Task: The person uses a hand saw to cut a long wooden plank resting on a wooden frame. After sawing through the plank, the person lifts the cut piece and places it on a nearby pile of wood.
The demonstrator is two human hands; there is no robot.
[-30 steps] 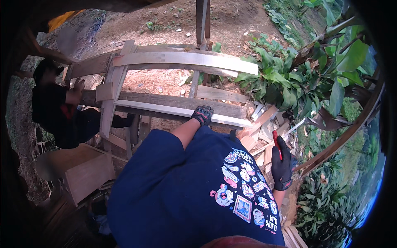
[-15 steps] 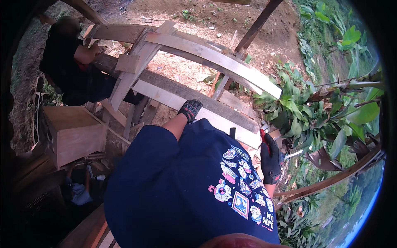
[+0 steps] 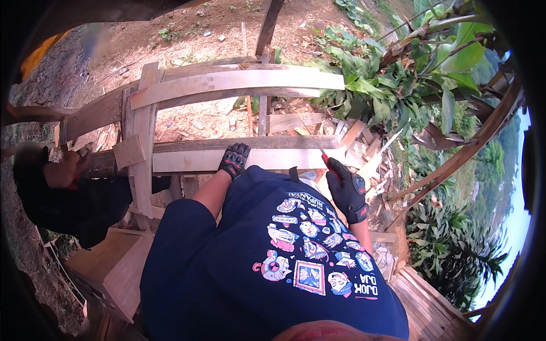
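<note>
Hiding part of a red-handled tool (image 3: 326, 159): the gloved right hand (image 3: 348, 192).

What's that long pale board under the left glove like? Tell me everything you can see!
The pale board is long and straight, and looks like bare, light wood. It runs left to right, alongside a darker, greyer beam on its far side. Its left end is by a cross plank. The gloved left hand rests on it, left of its middle, and the dark shirt hides some of its near edge. A red-handled tool is at its right part; I can't tell whether they touch.
</note>
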